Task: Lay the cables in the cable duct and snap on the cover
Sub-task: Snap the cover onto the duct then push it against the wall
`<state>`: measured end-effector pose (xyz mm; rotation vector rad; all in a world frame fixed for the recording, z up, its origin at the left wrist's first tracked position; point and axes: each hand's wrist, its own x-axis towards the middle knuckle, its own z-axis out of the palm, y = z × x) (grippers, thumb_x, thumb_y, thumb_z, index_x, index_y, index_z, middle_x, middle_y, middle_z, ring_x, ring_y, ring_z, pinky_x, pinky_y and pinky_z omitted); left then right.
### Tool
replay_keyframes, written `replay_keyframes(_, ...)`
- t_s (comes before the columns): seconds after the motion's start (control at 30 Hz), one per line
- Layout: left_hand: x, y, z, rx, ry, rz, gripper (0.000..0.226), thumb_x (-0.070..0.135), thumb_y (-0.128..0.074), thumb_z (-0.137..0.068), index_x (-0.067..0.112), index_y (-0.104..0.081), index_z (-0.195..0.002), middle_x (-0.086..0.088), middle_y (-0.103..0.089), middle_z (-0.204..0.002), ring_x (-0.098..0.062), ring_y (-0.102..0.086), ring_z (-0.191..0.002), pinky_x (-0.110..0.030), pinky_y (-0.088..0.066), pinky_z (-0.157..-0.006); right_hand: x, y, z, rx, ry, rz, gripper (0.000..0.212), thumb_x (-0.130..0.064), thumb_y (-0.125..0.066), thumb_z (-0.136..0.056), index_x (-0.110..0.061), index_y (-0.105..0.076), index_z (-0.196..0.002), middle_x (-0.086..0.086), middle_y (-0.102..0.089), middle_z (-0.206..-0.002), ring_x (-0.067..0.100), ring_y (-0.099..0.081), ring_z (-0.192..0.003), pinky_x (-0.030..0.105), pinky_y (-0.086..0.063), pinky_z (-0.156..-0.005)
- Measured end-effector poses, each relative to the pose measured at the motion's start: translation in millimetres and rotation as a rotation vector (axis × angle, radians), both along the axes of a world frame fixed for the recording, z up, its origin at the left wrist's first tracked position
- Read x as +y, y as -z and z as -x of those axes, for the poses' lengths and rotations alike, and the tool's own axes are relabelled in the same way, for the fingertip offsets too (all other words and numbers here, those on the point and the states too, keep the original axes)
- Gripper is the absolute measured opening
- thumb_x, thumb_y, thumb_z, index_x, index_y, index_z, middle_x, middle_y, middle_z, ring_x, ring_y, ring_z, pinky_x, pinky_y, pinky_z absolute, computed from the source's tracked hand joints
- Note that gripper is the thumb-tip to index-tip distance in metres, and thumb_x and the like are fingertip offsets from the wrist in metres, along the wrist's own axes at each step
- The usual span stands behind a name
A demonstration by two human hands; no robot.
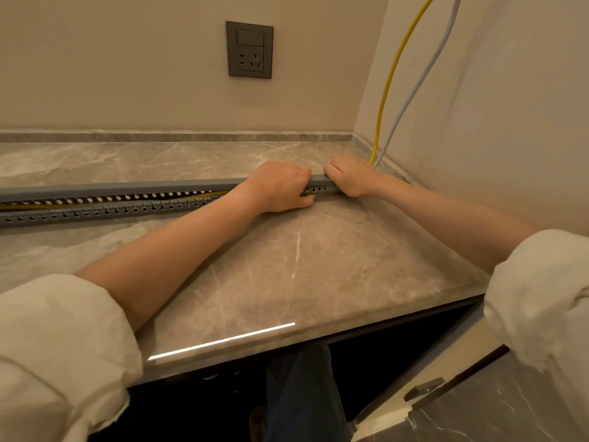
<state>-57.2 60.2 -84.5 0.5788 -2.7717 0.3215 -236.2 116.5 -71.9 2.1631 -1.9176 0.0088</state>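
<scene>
While your left hand [280,186] and right hand [350,175] grip the long grey plastic cover [127,188] — fingers curled over it — the yellow cable [387,81] lies in the slotted grey duct [95,212].

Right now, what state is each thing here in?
cable duct: lying on the countertop, open on the left
cover: on at the right end, raised on the left
yellow cable: in the duct, rising at the corner
grey cable: rising beside it
left hand: gripping cover and duct
right hand: gripping the cover end
</scene>
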Motion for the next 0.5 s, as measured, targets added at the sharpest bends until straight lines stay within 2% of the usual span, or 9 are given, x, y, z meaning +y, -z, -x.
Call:
replay_keyframes(0.17, -2.7, -12.0, 6.3, -0.134, 0.015, -0.009, 0.023, 0.026, -0.051, -0.088, 0.005, -0.048, -0.094, -0.002, -0.044, -0.075, -0.022, -0.042, -0.064, -0.034, -0.034, -0.056, -5.2, -4.2, 3.9, -0.123, 0.071, -0.102, 0.027, -0.013, -0.028, -0.097, -0.008, -0.040, -0.073, 0.027, -0.055, -0.097, 0.034, -0.049, -0.086, 0.037, -0.028, -0.068)
replay_keyframes(0.3, -3.7, -14.4, 11.3, -0.184, 0.027, -0.006, 0.014, 0.016, -0.047, -0.086, 0.003, -0.051, -0.093, -0.002, -0.043, -0.073, -0.022, -0.043, -0.064, -0.033, -0.036, -0.057, -7.9, -7.0, 4.2, -0.158, 0.098, -0.138, 0.038, -0.017, -0.026, -0.096, -0.020, -0.027, -0.059, 0.027, -0.055, -0.096, 0.031, -0.047, -0.081, 0.039, -0.032, -0.070)
replay_keyframes(0.43, -6.1, -13.0, 13.1, -0.207, 0.066, 0.032, 0.009, 0.014, -0.045, -0.087, 0.006, -0.048, -0.085, 0.000, -0.037, -0.066, -0.020, -0.041, -0.057, -0.032, -0.035, -0.055, -4.8, -7.6, 1.1, -0.169, 0.120, -0.135, 0.038, -0.017, -0.026, -0.096, -0.015, -0.031, -0.059, 0.028, -0.055, -0.092, 0.027, -0.042, -0.075, 0.037, -0.028, -0.066)
replay_keyframes(0.5, -8.9, -11.3, 13.3, -0.198, 0.083, 0.048, 0.008, 0.014, -0.045, -0.086, 0.007, -0.046, -0.082, 0.001, -0.036, -0.064, -0.018, -0.038, -0.053, -0.032, -0.035, -0.053, -3.7, -7.2, 0.9, -0.163, 0.136, -0.134, 0.033, -0.016, -0.026, -0.097, -0.009, -0.038, -0.067, 0.027, -0.054, -0.092, 0.031, -0.046, -0.078, 0.037, -0.028, -0.066)
